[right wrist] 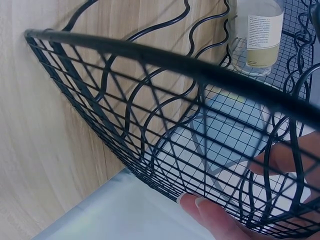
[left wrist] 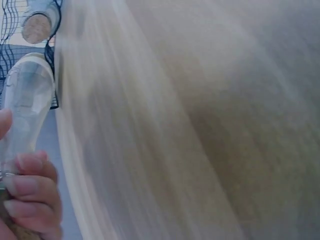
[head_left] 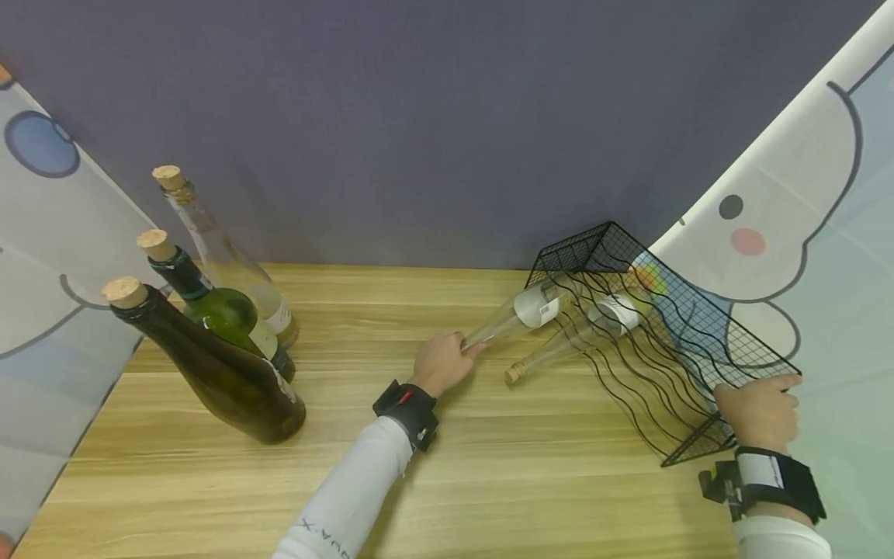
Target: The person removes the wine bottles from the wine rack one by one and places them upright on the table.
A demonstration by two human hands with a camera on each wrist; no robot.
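Observation:
My left hand (head_left: 441, 363) grips the neck of a clear glass bottle (head_left: 503, 322) with a white label. The bottle slants up to the right, its base end inside a black wire wine rack (right wrist: 210, 72). In the left wrist view, the fingers (left wrist: 32, 187) curl round the neck, and a cork shows below them. A second clear bottle (head_left: 583, 334) lies in the rack, its cork (head_left: 515, 373) pointing toward the front left. At the near right end of the rack, my right hand (head_left: 761, 411) holds the wire frame, thumb and fingers on either side of the mesh.
On the left of the wooden table (head_left: 489, 481) stand three corked bottles: a dark one (head_left: 216, 373), a green one (head_left: 226, 310) and a clear one (head_left: 240, 268). A grey panel (head_left: 391, 140) rises behind the table. A printed sheet (head_left: 775, 217) hangs close by the rack.

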